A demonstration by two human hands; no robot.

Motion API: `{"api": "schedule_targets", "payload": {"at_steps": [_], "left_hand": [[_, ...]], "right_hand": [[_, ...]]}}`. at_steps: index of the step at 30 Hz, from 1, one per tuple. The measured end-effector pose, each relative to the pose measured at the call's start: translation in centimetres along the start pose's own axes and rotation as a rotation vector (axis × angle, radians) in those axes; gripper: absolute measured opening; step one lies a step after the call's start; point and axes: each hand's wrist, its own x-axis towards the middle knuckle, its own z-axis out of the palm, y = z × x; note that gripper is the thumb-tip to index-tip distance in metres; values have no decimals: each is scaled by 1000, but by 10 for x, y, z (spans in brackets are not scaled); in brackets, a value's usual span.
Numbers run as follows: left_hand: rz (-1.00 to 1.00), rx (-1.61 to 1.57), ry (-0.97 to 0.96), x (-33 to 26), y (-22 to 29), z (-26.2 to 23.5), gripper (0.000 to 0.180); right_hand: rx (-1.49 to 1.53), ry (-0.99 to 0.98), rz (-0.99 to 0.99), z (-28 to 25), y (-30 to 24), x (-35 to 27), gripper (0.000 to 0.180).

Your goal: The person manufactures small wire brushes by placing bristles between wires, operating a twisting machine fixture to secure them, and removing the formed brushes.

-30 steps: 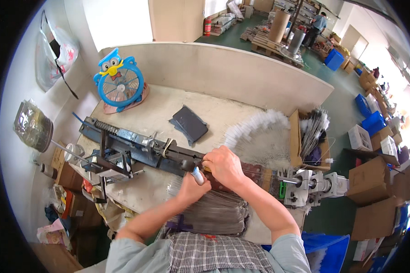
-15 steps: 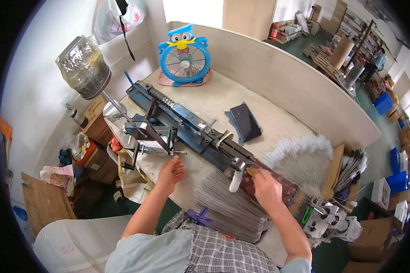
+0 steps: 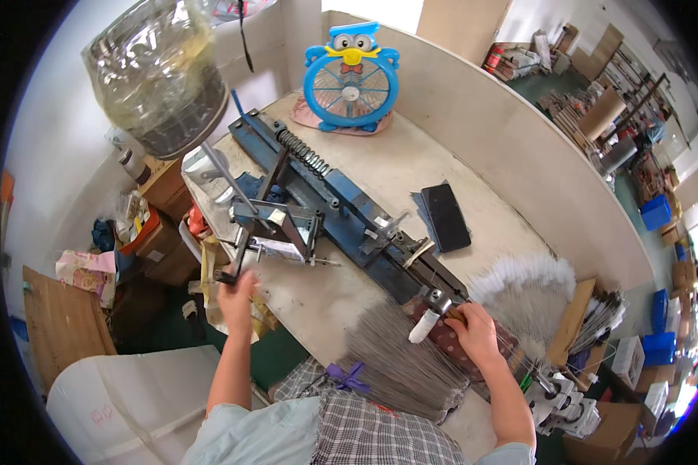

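Since a moment ago our left hand point(image 3: 236, 293) has swung well out to the left, away from the middle of the bench, and the view has tipped with it, so the clear plastic jug point(image 3: 157, 74) now fills the top left corner.

Starting on the left: that hand is clenched on the black crank handle point(image 3: 231, 273) at the near end of the blue machine point(image 3: 341, 209), which runs slantwise across the pale table point(image 3: 411, 167). Behind it, the blue owl-shaped fan point(image 3: 350, 81) stands by the partition. Further along, a dark phone point(image 3: 445, 218) lies flat beside the machine.

Now the right side: our right hand point(image 3: 477, 335) rests on the patterned pad point(image 3: 442, 335) at the machine's far end, fingers curled down at the metal head point(image 3: 436, 297), just past a white cap point(image 3: 423, 329). We cannot tell whether it is pinching a wire or merely pressing. A bundle of thin wires point(image 3: 399, 364) fans out across our lap edge, and a white feathery fan point(image 3: 527, 291) spreads beyond.

The risk, as we judge it: cranking while those right fingers sit so close to the head could nip them, and a loose wire could slip off line.

The wire ends under the hand are hidden, the crank's lower part is masked by our fingers, and the shelves at the far right are too bent and small to read.
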Motion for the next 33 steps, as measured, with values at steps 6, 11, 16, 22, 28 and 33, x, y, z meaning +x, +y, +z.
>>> {"api": "schedule_targets", "payload": {"at_steps": [6,11,16,22,28,33], "left_hand": [[-758,-363,-303,-38,12,59,46],[-942,-312,-594,-26,25,106,47],[-873,-104,-551,-25,25,114,36],[-730,-150,-494,-37,29,118,20],[-562,-137,-358,-52,18,127,16],[-460,-283,-855,-124,51,145,13]], "right_hand": [[31,42,-71,-2,0,-6,21],[92,139,-140,-11,-8,-22,16],[166,44,-135,-29,-13,-54,25],[184,70,-179,-42,-12,-68,29],[124,215,-245,-72,-31,-67,31],[-2,334,-182,-90,-15,-60,25]]}}
